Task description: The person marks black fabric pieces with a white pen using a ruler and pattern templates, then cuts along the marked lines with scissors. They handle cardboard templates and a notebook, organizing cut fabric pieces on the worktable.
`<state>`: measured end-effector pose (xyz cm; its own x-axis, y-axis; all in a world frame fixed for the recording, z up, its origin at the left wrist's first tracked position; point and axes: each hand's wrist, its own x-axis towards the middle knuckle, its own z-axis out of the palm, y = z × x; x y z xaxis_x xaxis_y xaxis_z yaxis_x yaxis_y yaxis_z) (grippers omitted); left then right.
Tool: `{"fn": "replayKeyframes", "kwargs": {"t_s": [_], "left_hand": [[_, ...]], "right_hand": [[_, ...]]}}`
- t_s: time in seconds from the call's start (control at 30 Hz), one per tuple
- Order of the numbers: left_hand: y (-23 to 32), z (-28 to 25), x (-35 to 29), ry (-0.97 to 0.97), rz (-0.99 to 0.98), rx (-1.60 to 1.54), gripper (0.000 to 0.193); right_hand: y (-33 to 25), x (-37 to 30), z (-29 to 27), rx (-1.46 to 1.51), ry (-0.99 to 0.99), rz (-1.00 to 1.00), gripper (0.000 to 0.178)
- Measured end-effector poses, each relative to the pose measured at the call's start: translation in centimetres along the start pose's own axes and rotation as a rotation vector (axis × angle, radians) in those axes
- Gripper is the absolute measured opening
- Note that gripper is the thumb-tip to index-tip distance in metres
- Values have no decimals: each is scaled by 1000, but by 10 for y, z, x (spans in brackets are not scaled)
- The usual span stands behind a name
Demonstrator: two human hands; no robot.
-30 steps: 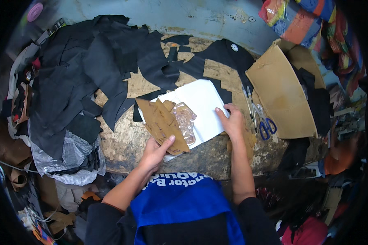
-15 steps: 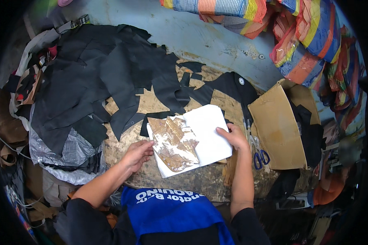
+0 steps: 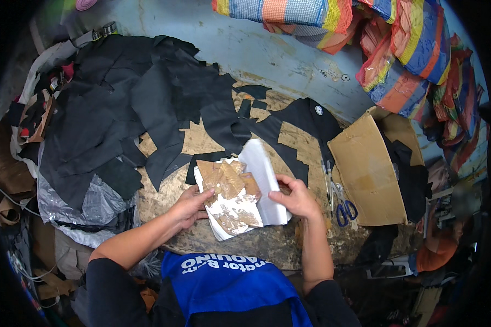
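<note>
A notebook [image 3: 268, 173] with white pages and a worn cover patched in brown tape [image 3: 226, 177] lies partly folded over the worktable [image 3: 172, 231]. At its left edge, my left hand [image 3: 190, 207] grips it with the thumb on top and the fingers underneath. My right hand [image 3: 299, 197] pinches the right-hand leaves, which stand tilted up toward the patched side. Just right of that hand are blue-handled scissors [image 3: 346, 212] and slim pens or similar tools [image 3: 327, 180]. Black cut material [image 3: 169, 163] lies beyond the notebook's left corner.
A large heap of black sheet material [image 3: 109, 109] covers the left and back of the table. To the right stands an open cardboard box [image 3: 368, 169] with black pieces in it. A black cap-like piece [image 3: 316, 122] lies behind. Striped woven sacks [image 3: 409, 49] hang at upper right.
The right half of the notebook, flat before, is now lifted and folded leftward by my right hand. My left hand has moved slightly right, its thumb now over the cover.
</note>
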<state>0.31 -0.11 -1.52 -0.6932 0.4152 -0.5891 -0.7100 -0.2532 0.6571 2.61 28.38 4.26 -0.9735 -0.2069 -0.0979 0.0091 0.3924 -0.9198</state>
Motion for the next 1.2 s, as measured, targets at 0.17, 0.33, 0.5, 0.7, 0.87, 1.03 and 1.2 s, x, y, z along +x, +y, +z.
{"fn": "replayKeyframes", "kwargs": {"t_s": [0.17, 0.33, 0.5, 0.7, 0.87, 1.03, 1.2], "left_hand": [[-8, 3, -6, 88, 69, 150, 92], [-28, 19, -2, 253, 376, 282, 79], [-43, 22, 1, 158, 462, -161, 51], [-38, 32, -6, 427, 405, 57, 66], [-5, 16, -12, 138, 39, -163, 55], [-4, 39, -22, 92, 89, 150, 43], [-2, 78, -24, -148, 151, 232, 62]], "right_hand": [[7, 0, 24, 297, 140, 372, 58], [17, -14, 67, 63, 60, 99, 77], [17, -18, 97, -342, 105, 58, 91], [9, -24, 136, -679, 142, 91, 114], [16, -24, 118, -509, 156, -8, 112], [-5, -22, 71, -119, -58, 52, 113], [-46, -19, 27, -103, -159, -10, 109]]}}
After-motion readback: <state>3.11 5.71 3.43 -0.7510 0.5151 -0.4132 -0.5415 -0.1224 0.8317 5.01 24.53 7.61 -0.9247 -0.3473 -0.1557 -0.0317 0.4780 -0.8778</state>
